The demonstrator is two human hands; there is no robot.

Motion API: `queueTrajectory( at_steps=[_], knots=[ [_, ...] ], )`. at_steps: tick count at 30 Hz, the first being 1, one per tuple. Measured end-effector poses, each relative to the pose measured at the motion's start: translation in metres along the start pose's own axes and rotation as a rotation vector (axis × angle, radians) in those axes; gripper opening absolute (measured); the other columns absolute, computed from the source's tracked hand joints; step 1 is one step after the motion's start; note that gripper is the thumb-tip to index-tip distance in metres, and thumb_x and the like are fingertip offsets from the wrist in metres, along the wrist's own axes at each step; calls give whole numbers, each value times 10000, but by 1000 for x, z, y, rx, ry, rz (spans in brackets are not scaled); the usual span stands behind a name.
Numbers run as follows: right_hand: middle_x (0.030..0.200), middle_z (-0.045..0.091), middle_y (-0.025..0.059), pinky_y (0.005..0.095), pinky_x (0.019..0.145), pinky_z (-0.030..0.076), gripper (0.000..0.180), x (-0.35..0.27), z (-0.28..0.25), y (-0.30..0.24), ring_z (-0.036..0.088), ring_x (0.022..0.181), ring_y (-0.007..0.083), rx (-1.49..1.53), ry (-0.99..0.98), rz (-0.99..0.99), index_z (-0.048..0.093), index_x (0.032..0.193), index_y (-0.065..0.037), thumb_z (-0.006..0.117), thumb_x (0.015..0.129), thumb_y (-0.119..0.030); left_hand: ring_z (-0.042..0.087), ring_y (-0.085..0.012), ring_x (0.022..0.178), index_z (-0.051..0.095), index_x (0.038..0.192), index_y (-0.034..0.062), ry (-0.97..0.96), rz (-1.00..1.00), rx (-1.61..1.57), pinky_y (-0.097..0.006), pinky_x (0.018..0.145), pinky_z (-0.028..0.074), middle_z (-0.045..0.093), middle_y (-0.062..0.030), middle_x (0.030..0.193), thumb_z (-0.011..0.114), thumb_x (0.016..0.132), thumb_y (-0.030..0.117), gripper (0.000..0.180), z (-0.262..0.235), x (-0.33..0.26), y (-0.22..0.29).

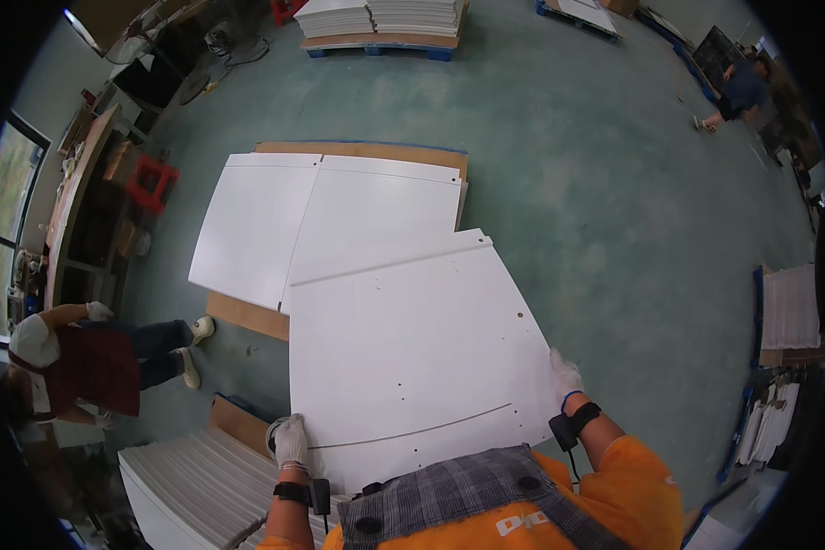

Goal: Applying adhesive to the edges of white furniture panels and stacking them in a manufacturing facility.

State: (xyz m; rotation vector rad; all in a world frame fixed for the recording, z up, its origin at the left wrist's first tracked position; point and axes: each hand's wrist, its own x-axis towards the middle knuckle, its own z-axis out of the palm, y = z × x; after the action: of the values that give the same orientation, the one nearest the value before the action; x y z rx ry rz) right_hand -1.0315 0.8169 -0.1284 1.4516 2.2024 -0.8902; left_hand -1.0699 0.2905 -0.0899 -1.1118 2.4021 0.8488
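Observation:
A large white panel (403,339) with small drilled holes and a groove near its close edge lies in front of my body. My left hand (291,442), in a white glove, grips its left edge near the close corner. A small dark-and-white rounded item shows beside that hand; I cannot make out what it is. On the right edge, my gloved right hand (566,378) is closed around the panel's side. The fingers under the panel are hidden. The panel's far end overlaps two flat white panels (367,206) lying side by side on a pallet with a brown board (238,316).
A stack of white panels (202,477) stands close at my left. A person in a dark red apron (101,367) is to the left, by a workbench (82,202) and a red stool (151,183). More panels (380,16) sit far ahead; others (788,307) stand right. Another person (742,87) is far right.

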Motion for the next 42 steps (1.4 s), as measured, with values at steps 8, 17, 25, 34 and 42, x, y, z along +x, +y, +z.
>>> queueTrajectory(
  at_steps=[8, 17, 25, 34, 42],
  knots=[
    [1161, 560, 339, 422, 984, 396, 862, 12, 4, -9, 515, 1138, 451, 3, -86, 110, 576, 1135, 111, 374, 856, -680, 591, -242, 766, 643, 956, -41, -67, -26, 62, -359, 752, 456, 649, -131, 798, 524, 916, 388, 447, -10, 16, 63],
    [1102, 617, 263, 400, 906, 461, 830, -12, 96, -67, 603, 1051, 338, 439, -9, 250, 512, 1195, 132, 433, 874, -630, 600, -231, 762, 656, 977, -2, -171, 107, 124, -342, 751, 458, 661, -123, 810, 539, 912, 433, 455, -15, 198, 122],
    [1094, 605, 246, 379, 916, 454, 791, 9, 161, -127, 603, 1017, 330, 191, 153, 263, 492, 1195, 126, 351, 925, -605, 572, -202, 734, 647, 945, -3, -115, 160, 51, -347, 733, 453, 646, -91, 780, 533, 906, 499, 516, 20, 305, 151],
    [1085, 612, 238, 367, 907, 444, 831, 67, 181, -106, 608, 982, 318, 546, 111, 229, 542, 1140, 129, 353, 904, -646, 596, -205, 818, 619, 1082, -11, -49, 115, 47, -338, 789, 465, 655, -86, 871, 529, 886, 563, 613, 71, 315, 176],
    [1097, 616, 231, 372, 925, 437, 797, 64, 162, -110, 607, 986, 321, 519, 60, 162, 508, 1198, 124, 361, 921, -608, 582, -196, 826, 631, 1042, -9, -44, 165, -86, -337, 793, 459, 645, -77, 855, 520, 879, 576, 617, 74, 295, 188]
  ],
)
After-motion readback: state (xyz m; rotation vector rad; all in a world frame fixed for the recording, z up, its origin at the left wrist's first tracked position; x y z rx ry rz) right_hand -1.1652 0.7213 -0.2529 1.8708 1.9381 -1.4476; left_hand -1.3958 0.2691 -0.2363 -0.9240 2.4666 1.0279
